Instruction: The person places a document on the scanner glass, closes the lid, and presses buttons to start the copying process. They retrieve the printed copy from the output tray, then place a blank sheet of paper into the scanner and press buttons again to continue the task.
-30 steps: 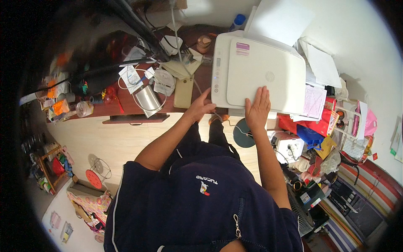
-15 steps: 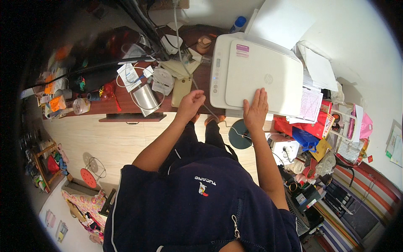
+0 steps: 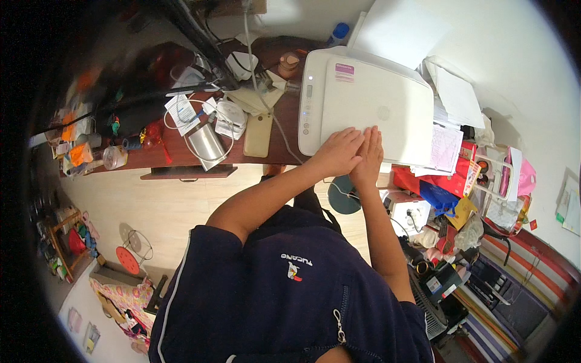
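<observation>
A white printer with a flat scanner lid stands on the dark red-brown desk, lights glowing on the button strip along its left side. My right hand lies flat over the lid's near edge, fingers stretched out and pointing away from me. Right beside it, my left hand rests on the lid with its fingers extended, its fingertips meeting the right hand. Neither hand holds anything. Left of the printer, a gold phone lies on the desk near its front edge, with a pale cable running past it.
A metal cup and a looped white cable lie left of the phone. Paper stacks lean right of the printer, above red bags. A blue-capped bottle stands behind. Below the desk sits a dark green round bin.
My left hand has moved right, from beside the printer onto its lid, and its curled fingers have straightened. The right hand stays on the lid. A light at the top of the button strip is now lit.
</observation>
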The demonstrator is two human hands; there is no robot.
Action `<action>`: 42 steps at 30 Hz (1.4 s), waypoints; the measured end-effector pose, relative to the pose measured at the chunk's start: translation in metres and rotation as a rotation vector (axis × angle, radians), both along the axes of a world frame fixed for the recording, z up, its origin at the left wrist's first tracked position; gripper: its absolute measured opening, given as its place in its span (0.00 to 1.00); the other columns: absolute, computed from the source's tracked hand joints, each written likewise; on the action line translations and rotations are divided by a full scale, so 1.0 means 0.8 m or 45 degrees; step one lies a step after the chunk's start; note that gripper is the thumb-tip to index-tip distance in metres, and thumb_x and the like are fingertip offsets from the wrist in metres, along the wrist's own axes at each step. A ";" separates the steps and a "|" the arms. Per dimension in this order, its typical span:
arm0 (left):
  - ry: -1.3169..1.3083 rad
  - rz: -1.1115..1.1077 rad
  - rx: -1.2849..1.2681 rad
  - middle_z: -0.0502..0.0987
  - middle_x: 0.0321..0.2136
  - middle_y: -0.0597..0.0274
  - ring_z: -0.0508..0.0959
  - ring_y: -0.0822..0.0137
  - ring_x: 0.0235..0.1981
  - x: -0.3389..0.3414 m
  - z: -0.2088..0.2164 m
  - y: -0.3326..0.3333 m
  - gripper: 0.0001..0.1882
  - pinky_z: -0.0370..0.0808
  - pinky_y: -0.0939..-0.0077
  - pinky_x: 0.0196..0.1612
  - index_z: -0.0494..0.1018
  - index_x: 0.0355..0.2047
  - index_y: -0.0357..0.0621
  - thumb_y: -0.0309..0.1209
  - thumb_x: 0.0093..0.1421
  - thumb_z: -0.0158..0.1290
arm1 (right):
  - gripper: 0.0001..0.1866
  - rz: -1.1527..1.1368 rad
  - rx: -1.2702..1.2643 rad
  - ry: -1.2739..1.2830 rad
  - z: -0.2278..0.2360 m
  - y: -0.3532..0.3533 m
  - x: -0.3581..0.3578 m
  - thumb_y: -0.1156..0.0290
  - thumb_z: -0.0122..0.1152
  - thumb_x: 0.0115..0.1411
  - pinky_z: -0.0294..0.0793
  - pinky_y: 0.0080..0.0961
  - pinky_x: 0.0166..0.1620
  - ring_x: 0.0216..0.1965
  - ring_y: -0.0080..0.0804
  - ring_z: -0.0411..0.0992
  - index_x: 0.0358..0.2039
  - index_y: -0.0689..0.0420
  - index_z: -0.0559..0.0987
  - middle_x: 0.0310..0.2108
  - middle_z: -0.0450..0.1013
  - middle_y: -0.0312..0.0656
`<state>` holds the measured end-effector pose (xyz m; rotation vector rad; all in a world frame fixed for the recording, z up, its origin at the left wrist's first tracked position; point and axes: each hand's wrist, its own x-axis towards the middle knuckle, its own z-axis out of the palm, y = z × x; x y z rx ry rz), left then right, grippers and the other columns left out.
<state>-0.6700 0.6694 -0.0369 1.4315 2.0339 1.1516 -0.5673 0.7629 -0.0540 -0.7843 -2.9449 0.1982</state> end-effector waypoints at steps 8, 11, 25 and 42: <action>0.138 -0.068 0.018 0.63 0.51 0.49 0.60 0.52 0.57 -0.001 -0.020 0.000 0.25 0.57 0.61 0.56 0.62 0.50 0.32 0.31 0.52 0.49 | 0.34 -0.044 -0.075 0.062 0.001 -0.001 -0.002 0.64 0.46 0.57 0.43 0.38 0.62 0.64 0.44 0.43 0.62 0.58 0.49 0.64 0.43 0.47; 0.121 -0.120 -0.003 0.64 0.50 0.49 0.61 0.52 0.56 -0.006 -0.013 0.002 0.25 0.58 0.61 0.55 0.63 0.49 0.32 0.31 0.52 0.49 | 0.33 -0.070 -0.074 0.043 0.004 -0.002 -0.003 0.64 0.46 0.57 0.42 0.38 0.62 0.64 0.43 0.43 0.62 0.58 0.49 0.64 0.43 0.47; 0.140 -0.133 -0.037 0.63 0.52 0.49 0.59 0.53 0.57 -0.008 -0.017 0.000 0.24 0.58 0.61 0.56 0.62 0.51 0.33 0.31 0.54 0.47 | 0.32 -0.041 -0.059 0.094 0.001 -0.002 -0.002 0.63 0.47 0.57 0.43 0.42 0.61 0.64 0.47 0.43 0.60 0.62 0.52 0.63 0.44 0.50; 0.132 -0.188 -0.045 0.63 0.53 0.49 0.59 0.54 0.58 -0.015 -0.010 -0.001 0.20 0.58 0.62 0.56 0.66 0.48 0.35 0.32 0.56 0.46 | 0.33 -0.081 -0.059 -0.025 0.002 -0.001 -0.003 0.61 0.43 0.59 0.42 0.41 0.61 0.65 0.44 0.40 0.61 0.61 0.49 0.64 0.41 0.49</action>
